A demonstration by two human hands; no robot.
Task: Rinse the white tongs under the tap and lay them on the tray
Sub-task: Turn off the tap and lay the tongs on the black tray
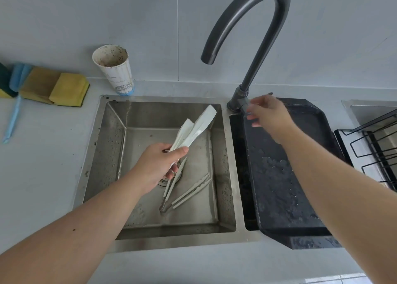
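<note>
My left hand [156, 165] grips the white tongs [197, 127] by their lower end, holding them tilted up over the steel sink [107, 146], their flat tips pointing toward the back right corner. The dark curved tap [253, 11] arches above; no water runs from its spout. At the tap's base my right hand [268, 114] reaches the handle, fingers apart and touching or nearly touching it; I cannot tell which. The black tray [285, 198] lies wet over the right basin, under my right forearm.
Two more pairs of grey tongs [189, 191] lie on the sink floor near the drain. A stained paper cup [113, 69] stands behind the sink. Sponges [53, 88] and a blue brush [12, 116] lie at back left. A black wire rack [373, 152] is at far right.
</note>
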